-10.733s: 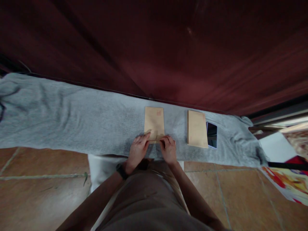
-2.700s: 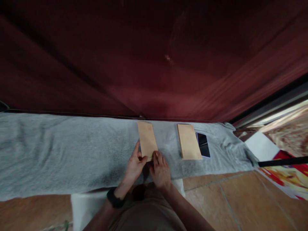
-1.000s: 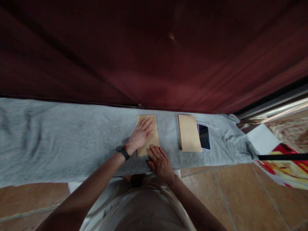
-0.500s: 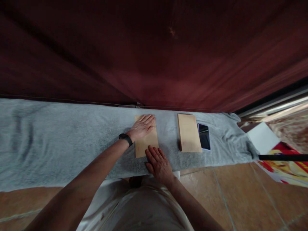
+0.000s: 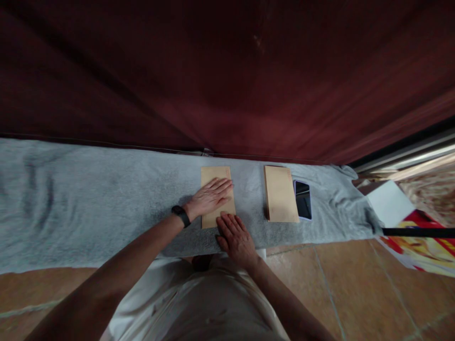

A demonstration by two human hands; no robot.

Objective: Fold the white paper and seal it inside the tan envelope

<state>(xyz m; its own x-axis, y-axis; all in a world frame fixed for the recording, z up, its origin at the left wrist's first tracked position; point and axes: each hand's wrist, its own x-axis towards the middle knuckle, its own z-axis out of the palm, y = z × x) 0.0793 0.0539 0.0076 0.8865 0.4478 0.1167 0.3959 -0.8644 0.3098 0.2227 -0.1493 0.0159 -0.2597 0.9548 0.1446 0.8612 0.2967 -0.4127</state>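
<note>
A tan paper envelope [image 5: 212, 174] lies flat on a grey towel [image 5: 106, 199]. My left hand [image 5: 209, 198] rests palm down across the envelope's middle, fingers stretched out together. A black band circles that wrist. My right hand [image 5: 235, 237] lies flat on the towel at the envelope's near right corner, fingertips touching its edge, fingers apart. Neither hand holds anything.
A stack of tan envelopes [image 5: 280, 200] lies to the right on the towel, with a dark phone [image 5: 303, 199] beside it. A dark red curtain [image 5: 227, 80] hangs behind. Brown floor tiles [image 5: 355, 293] lie in front, with white paper [image 5: 389, 203] and a colourful print [image 5: 423, 251] at right.
My left hand has slid back down the envelope from its far end to its middle. My right hand has stayed at the near corner.
</note>
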